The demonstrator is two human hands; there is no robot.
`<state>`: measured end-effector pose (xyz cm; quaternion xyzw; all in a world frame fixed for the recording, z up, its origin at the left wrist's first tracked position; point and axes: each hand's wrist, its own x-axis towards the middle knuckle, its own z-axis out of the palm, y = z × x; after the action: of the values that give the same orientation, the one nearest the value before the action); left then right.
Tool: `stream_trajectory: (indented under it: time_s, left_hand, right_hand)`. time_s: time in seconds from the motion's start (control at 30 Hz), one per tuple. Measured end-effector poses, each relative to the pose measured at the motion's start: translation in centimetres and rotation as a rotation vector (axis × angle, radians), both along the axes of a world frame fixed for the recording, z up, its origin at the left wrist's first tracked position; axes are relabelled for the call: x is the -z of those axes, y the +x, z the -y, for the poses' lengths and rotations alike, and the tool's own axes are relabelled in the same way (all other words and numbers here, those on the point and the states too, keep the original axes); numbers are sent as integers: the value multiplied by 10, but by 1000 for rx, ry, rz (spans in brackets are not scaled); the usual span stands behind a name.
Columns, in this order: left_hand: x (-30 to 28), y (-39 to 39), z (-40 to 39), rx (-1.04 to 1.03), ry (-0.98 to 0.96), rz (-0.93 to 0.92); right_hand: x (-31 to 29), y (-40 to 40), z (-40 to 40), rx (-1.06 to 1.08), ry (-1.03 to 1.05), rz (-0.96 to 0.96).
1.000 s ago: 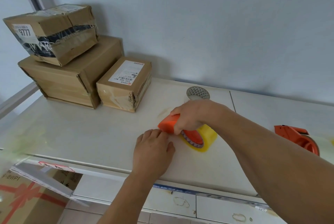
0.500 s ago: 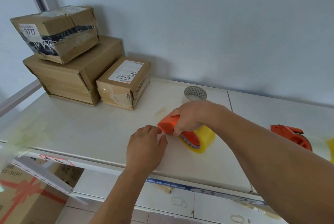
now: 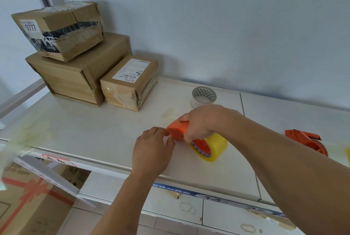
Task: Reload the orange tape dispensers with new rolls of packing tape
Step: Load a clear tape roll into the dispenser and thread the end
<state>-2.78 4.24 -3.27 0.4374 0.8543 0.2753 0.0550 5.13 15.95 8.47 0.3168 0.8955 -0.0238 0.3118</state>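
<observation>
My right hand (image 3: 203, 121) grips an orange tape dispenser (image 3: 177, 129) lying on the white table (image 3: 106, 132). A yellow roll of packing tape (image 3: 214, 147) sits in the dispenser, its side resting on the table. My left hand (image 3: 153, 149) lies just left of the dispenser, fingertips pinched at its front end; whether it holds the tape's end I cannot tell. A second orange dispenser (image 3: 306, 141) lies at the right, partly behind my right forearm. A whitish tape roll (image 3: 203, 96) rests behind my right hand.
Three cardboard boxes stand at the back left: a large one (image 3: 75, 77), a taped one (image 3: 60, 30) on top, a small labelled one (image 3: 130, 83) beside them. A carton with an orange ribbon print (image 3: 26, 196) stands below the table's front edge. The wall is close behind.
My left hand has slid a little left and its fingers have curled toward the dispenser's front end. My right hand and the dispenser have stayed in place.
</observation>
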Motion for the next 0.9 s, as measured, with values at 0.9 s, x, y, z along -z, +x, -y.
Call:
stream_trajectory:
  time_s: [0.9]
  left_hand:
    - [-23, 12, -17, -33, 58, 114]
  right_hand:
    - [0, 38, 7, 116, -25, -47]
